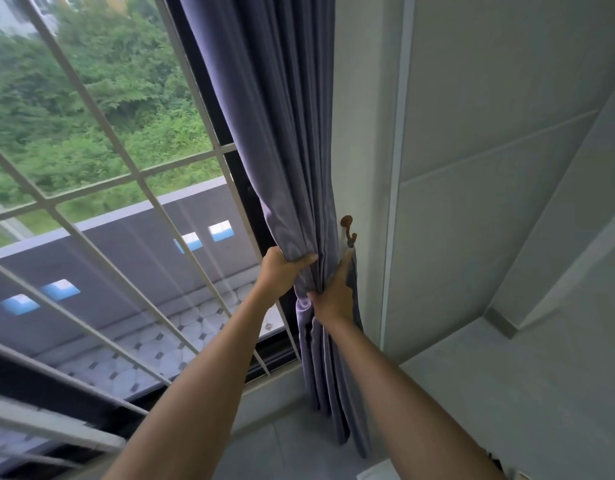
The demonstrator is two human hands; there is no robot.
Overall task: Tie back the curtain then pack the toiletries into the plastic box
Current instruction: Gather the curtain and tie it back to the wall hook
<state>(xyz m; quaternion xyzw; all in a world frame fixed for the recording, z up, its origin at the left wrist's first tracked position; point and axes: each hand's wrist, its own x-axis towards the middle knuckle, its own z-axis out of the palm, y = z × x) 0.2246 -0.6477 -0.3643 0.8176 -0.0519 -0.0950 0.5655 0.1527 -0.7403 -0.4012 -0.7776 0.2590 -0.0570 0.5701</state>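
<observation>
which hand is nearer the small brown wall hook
Right. The right hand grips the gathered purple fabric curtain just below the small brown wall hook; the left hand grips further left.

Left hand (280,271) and right hand (333,299) were bare; both forearms were uncovered, without sleeves, watch or rings.

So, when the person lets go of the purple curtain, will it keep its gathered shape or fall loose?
Probably it falls loose: the curtain hangs in soft folds and bunches only where the left hand and right hand grip it. It looks thick, so likely rather heavy. The hook beside it holds nothing round it yet.
</observation>
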